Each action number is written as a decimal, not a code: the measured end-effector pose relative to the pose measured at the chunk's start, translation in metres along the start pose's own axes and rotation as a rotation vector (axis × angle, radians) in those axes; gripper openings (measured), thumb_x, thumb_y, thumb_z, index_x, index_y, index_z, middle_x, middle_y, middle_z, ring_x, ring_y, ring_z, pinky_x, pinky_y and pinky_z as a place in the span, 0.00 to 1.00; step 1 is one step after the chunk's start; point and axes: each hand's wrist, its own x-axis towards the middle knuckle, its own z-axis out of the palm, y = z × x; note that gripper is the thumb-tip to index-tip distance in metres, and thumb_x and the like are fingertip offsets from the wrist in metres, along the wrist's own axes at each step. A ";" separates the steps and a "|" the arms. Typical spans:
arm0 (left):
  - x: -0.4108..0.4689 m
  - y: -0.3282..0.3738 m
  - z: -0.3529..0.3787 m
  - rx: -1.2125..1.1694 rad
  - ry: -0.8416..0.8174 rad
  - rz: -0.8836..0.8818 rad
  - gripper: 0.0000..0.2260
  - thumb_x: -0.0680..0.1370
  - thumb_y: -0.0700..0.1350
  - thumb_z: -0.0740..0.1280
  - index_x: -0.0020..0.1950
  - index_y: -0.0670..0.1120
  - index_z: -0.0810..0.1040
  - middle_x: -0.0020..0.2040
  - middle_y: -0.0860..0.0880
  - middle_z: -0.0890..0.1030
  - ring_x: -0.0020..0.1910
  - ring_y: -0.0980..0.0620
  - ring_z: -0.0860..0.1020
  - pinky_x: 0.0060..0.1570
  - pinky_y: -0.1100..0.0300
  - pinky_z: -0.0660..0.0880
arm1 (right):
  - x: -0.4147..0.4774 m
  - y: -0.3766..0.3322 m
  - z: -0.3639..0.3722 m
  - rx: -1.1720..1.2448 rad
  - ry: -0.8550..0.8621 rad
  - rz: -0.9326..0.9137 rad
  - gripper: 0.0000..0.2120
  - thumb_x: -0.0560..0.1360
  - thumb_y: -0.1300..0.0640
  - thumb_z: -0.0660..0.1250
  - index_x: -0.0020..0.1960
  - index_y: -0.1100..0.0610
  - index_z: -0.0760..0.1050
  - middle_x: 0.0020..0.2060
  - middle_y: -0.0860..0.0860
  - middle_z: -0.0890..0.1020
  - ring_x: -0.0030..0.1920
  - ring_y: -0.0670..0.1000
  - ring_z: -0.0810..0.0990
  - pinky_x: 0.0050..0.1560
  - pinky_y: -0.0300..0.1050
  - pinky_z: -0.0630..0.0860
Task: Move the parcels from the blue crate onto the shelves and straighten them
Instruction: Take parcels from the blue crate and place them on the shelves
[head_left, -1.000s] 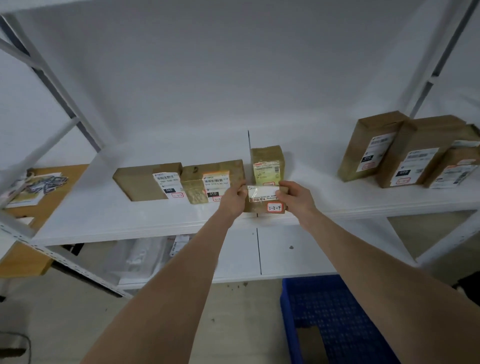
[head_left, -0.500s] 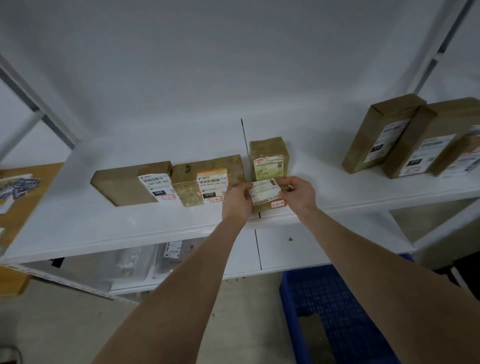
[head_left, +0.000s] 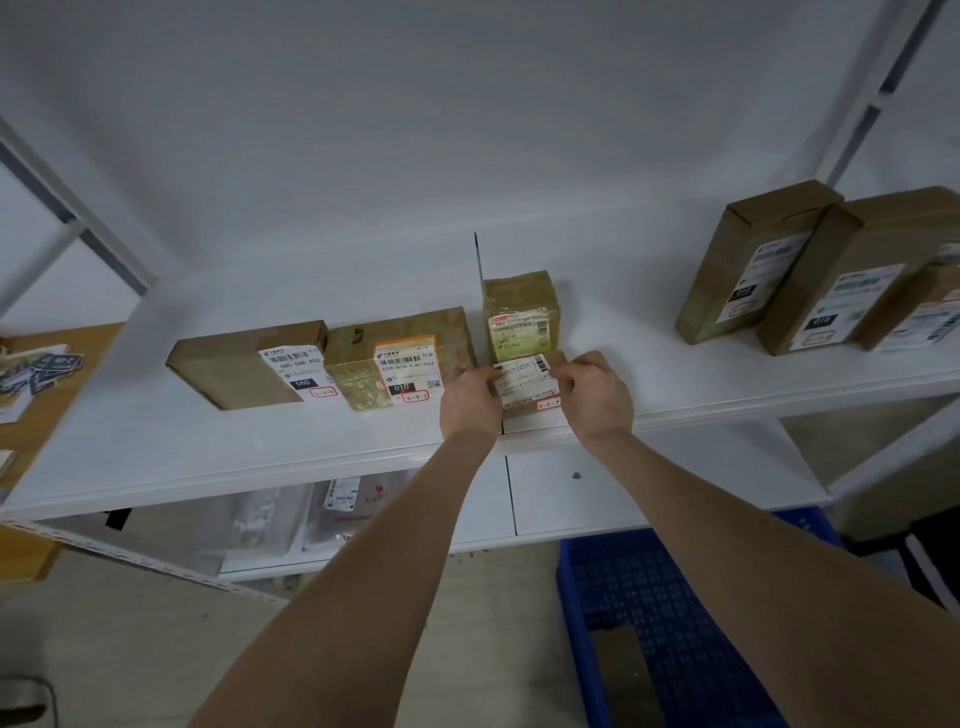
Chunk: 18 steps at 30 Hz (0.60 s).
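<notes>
The small brown cardboard parcel (head_left: 527, 387), faced with a white printed label and a little red-edged tag, lay on the white shelf board (head_left: 208, 447) close to its front lip, just right of the seam between two boards. It was held at both ends. The left hand (head_left: 467, 400) gripped its left end and the right hand (head_left: 592, 397) its right end, fingers curled round the edges. The fingertips themselves were mostly hidden behind the knuckles.

The step looked like the final squaring. To do it well, the parcel probably wanted a small twist so that its long side ran parallel to the lip, label up and readable. It likely also needed easing back a little, since so near the edge it could be knocked off. Light, even pressure from both ends should have turned it without creasing the label.

Both bare forearms reached forward and upward from below, converging on the parcel, with the backs of the hands towards the camera.

Touching or just behind it stood a taped yellowish parcel (head_left: 522, 317). To its left lay a flat brown parcel with an orange-edged label (head_left: 400, 353), then a plain brown box (head_left: 244, 364). Well apart on the right leaned several tall brown cartons (head_left: 753, 265). Below stood the blue plastic crate (head_left: 675, 623), with what seemed to be one brown package (head_left: 626, 675) left inside.
</notes>
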 end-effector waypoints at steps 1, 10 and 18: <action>0.001 0.002 0.001 0.001 -0.007 0.002 0.17 0.78 0.35 0.60 0.63 0.47 0.78 0.62 0.43 0.77 0.56 0.43 0.78 0.60 0.53 0.74 | 0.000 0.001 -0.001 -0.014 0.001 -0.002 0.14 0.79 0.61 0.61 0.58 0.51 0.81 0.59 0.53 0.75 0.51 0.60 0.80 0.51 0.47 0.76; 0.012 0.019 0.010 0.024 -0.127 0.038 0.17 0.78 0.36 0.61 0.66 0.45 0.76 0.60 0.43 0.79 0.58 0.43 0.76 0.60 0.54 0.74 | 0.005 0.009 -0.003 -0.007 0.033 0.064 0.19 0.77 0.66 0.60 0.64 0.54 0.77 0.62 0.54 0.71 0.54 0.60 0.78 0.53 0.49 0.76; 0.016 0.045 0.029 -0.009 -0.190 0.090 0.16 0.78 0.37 0.60 0.63 0.43 0.78 0.58 0.42 0.81 0.57 0.43 0.77 0.57 0.58 0.74 | 0.007 0.030 -0.013 -0.003 0.088 0.142 0.22 0.75 0.67 0.61 0.66 0.54 0.74 0.66 0.55 0.67 0.59 0.59 0.75 0.55 0.50 0.75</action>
